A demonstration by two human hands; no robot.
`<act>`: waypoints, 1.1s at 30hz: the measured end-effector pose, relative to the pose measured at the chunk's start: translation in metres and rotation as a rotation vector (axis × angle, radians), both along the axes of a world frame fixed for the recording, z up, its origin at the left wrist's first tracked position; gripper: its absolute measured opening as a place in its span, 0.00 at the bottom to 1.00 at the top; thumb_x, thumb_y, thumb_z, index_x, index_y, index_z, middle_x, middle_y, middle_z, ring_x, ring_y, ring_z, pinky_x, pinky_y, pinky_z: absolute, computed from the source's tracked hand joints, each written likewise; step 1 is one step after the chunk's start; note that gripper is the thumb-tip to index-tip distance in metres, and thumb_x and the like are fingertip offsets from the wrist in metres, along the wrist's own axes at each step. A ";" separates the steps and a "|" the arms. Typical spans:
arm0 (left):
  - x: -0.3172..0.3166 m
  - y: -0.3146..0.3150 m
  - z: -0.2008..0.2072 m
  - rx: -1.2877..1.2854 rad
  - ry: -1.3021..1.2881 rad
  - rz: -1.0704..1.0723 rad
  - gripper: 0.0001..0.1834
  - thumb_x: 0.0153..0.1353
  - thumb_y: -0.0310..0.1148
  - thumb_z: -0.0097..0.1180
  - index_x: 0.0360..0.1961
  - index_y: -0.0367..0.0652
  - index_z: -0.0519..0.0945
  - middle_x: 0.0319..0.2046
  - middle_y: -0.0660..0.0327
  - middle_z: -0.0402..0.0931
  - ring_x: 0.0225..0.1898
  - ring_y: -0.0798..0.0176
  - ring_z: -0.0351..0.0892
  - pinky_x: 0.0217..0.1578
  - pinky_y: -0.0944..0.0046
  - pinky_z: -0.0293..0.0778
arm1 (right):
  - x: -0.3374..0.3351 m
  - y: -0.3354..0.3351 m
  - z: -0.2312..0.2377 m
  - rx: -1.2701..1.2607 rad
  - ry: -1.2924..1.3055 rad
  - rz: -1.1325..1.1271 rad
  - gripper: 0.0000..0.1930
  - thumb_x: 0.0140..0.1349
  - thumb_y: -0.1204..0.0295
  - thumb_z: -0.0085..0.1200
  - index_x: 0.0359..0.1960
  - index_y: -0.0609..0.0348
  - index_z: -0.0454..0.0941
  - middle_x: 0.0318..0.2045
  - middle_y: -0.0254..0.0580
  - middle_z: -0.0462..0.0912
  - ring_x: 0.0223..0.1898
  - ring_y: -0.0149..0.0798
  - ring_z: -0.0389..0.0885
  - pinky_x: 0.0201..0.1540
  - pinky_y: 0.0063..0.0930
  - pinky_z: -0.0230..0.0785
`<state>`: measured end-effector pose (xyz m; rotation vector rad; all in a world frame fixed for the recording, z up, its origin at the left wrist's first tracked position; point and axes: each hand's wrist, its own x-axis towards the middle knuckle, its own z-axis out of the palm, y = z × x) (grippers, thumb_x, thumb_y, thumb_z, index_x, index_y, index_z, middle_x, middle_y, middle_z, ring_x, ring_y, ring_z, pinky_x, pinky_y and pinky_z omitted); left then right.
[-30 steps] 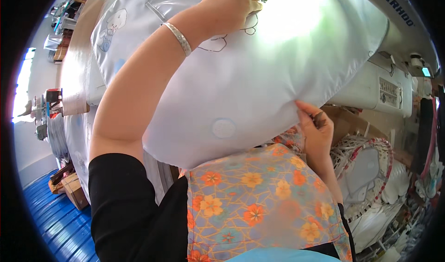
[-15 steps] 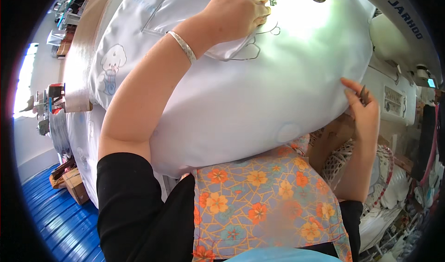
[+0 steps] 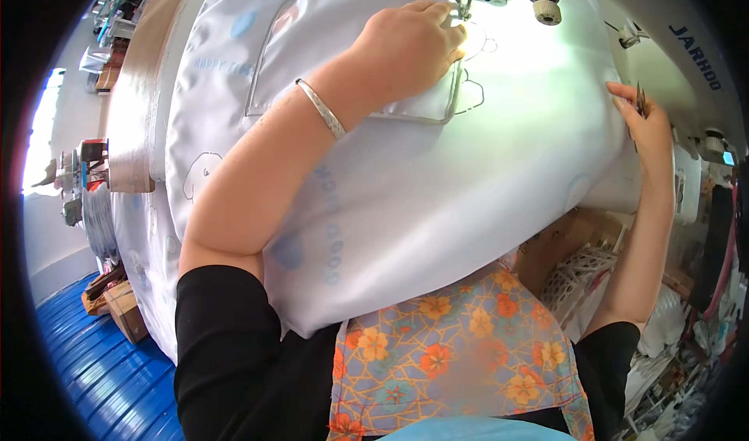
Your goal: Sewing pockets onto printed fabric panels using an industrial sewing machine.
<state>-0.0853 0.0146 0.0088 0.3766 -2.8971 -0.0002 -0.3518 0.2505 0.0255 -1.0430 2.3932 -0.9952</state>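
From where I stand, the left hand (image 3: 409,47) lies on white fabric (image 3: 437,199), fingers lightly bent and gripping nothing, tips just beside the presser foot (image 3: 464,8). A silver bangle (image 3: 320,109) circles that wrist. The right hand (image 3: 646,121) pinches the fabric's right edge between thumb and forefinger; a slim, dark, pointed tool (image 3: 640,98) sits in the same fingers. The fabric spreads beneath the needle area and drapes toward the floral apron (image 3: 468,347). Dark lettering marks the sewing machine (image 3: 671,31); pale blue lettering and outlined figures are printed on the cloth. A grey-edged panel (image 3: 351,43) lies under the left hand. The desk (image 3: 136,90) shows bare at left. Beyond are a cardboard box (image 3: 126,315) and ridged blue flooring (image 3: 101,379); a white lattice basket (image 3: 573,281) stands at right.
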 end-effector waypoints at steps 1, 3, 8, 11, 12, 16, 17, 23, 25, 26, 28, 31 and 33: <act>-0.001 0.001 -0.003 -0.051 0.062 -0.010 0.16 0.65 0.40 0.51 0.47 0.41 0.80 0.55 0.53 0.74 0.57 0.55 0.72 0.51 0.56 0.74 | -0.006 -0.004 -0.002 -0.057 0.039 0.061 0.14 0.62 0.69 0.54 0.47 0.58 0.82 0.30 0.24 0.78 0.32 0.21 0.72 0.36 0.17 0.64; 0.000 0.002 -0.009 -0.098 0.124 -0.018 0.17 0.64 0.38 0.52 0.46 0.37 0.79 0.53 0.53 0.75 0.56 0.55 0.74 0.51 0.58 0.74 | -0.011 -0.013 -0.006 -0.005 0.055 0.094 0.13 0.62 0.71 0.53 0.47 0.59 0.82 0.31 0.28 0.80 0.35 0.24 0.75 0.39 0.20 0.66; 0.004 0.007 -0.019 -0.064 0.207 -0.080 0.16 0.65 0.38 0.49 0.47 0.40 0.80 0.56 0.49 0.73 0.59 0.52 0.71 0.59 0.54 0.65 | 0.030 -0.031 0.022 0.187 0.819 0.175 0.10 0.59 0.76 0.54 0.43 0.59 0.79 0.37 0.39 0.80 0.37 0.37 0.81 0.43 0.27 0.72; 0.010 0.017 -0.016 -0.036 0.209 -0.070 0.15 0.64 0.36 0.49 0.47 0.40 0.79 0.56 0.50 0.73 0.58 0.52 0.71 0.59 0.54 0.65 | 0.093 -0.052 0.021 -0.154 0.624 0.622 0.12 0.52 0.79 0.57 0.40 0.59 0.79 0.40 0.38 0.80 0.37 0.42 0.82 0.41 0.30 0.73; 0.017 0.018 -0.012 -0.055 0.259 -0.084 0.15 0.64 0.36 0.49 0.47 0.40 0.79 0.56 0.50 0.73 0.58 0.52 0.71 0.59 0.54 0.65 | 0.113 -0.064 0.013 -0.131 0.631 0.688 0.14 0.49 0.81 0.57 0.40 0.59 0.79 0.40 0.37 0.80 0.36 0.42 0.81 0.40 0.30 0.74; 0.080 0.019 0.004 0.281 0.170 -0.168 0.15 0.61 0.32 0.53 0.48 0.40 0.78 0.54 0.53 0.74 0.57 0.51 0.71 0.58 0.54 0.66 | 0.142 -0.078 -0.004 -0.221 0.723 0.869 0.18 0.41 0.85 0.57 0.37 0.58 0.80 0.38 0.35 0.80 0.33 0.42 0.81 0.36 0.30 0.74; 0.101 0.017 0.008 0.317 0.174 -0.179 0.16 0.60 0.32 0.55 0.48 0.39 0.78 0.54 0.54 0.74 0.57 0.50 0.71 0.58 0.55 0.66 | 0.143 -0.077 -0.009 -0.222 0.729 0.884 0.18 0.41 0.85 0.57 0.37 0.58 0.80 0.38 0.35 0.80 0.33 0.42 0.81 0.36 0.30 0.74; 0.190 -0.014 0.018 0.021 0.136 0.123 0.16 0.56 0.24 0.55 0.48 0.39 0.79 0.52 0.55 0.76 0.54 0.52 0.75 0.54 0.57 0.71 | 0.141 -0.070 -0.018 -0.404 0.737 0.816 0.18 0.39 0.84 0.58 0.36 0.57 0.80 0.37 0.33 0.81 0.32 0.40 0.82 0.34 0.29 0.75; 0.196 -0.019 0.011 -0.027 0.133 0.163 0.18 0.55 0.20 0.54 0.48 0.39 0.79 0.52 0.55 0.77 0.52 0.52 0.77 0.53 0.58 0.74 | 0.141 -0.070 -0.017 -0.439 0.755 0.836 0.17 0.39 0.84 0.58 0.35 0.57 0.79 0.36 0.34 0.81 0.31 0.39 0.81 0.33 0.29 0.74; 0.197 -0.020 0.007 -0.050 0.152 0.163 0.18 0.54 0.18 0.53 0.47 0.40 0.80 0.51 0.56 0.78 0.51 0.52 0.77 0.52 0.59 0.75 | 0.142 -0.070 -0.016 -0.422 0.762 0.840 0.17 0.39 0.84 0.58 0.35 0.57 0.79 0.36 0.34 0.81 0.31 0.39 0.81 0.33 0.29 0.74; 0.197 -0.019 0.001 -0.069 0.177 0.164 0.19 0.53 0.17 0.52 0.47 0.40 0.80 0.50 0.57 0.78 0.51 0.53 0.78 0.51 0.59 0.76 | 0.144 -0.069 -0.016 -0.289 0.760 0.823 0.15 0.40 0.83 0.59 0.33 0.57 0.79 0.34 0.34 0.80 0.29 0.38 0.81 0.32 0.29 0.74; 0.197 -0.018 -0.002 -0.076 0.180 0.207 0.19 0.51 0.18 0.52 0.45 0.42 0.81 0.50 0.60 0.79 0.52 0.57 0.77 0.51 0.60 0.75 | 0.150 -0.067 -0.018 -0.303 0.804 0.813 0.13 0.41 0.82 0.59 0.32 0.56 0.78 0.32 0.33 0.80 0.28 0.37 0.80 0.30 0.28 0.73; 0.199 -0.017 0.001 -0.069 0.184 0.201 0.20 0.51 0.17 0.51 0.46 0.42 0.81 0.51 0.60 0.78 0.52 0.57 0.77 0.52 0.60 0.75 | 0.151 -0.065 -0.019 -0.306 0.793 0.794 0.13 0.41 0.82 0.59 0.32 0.56 0.78 0.32 0.33 0.80 0.27 0.37 0.80 0.30 0.28 0.73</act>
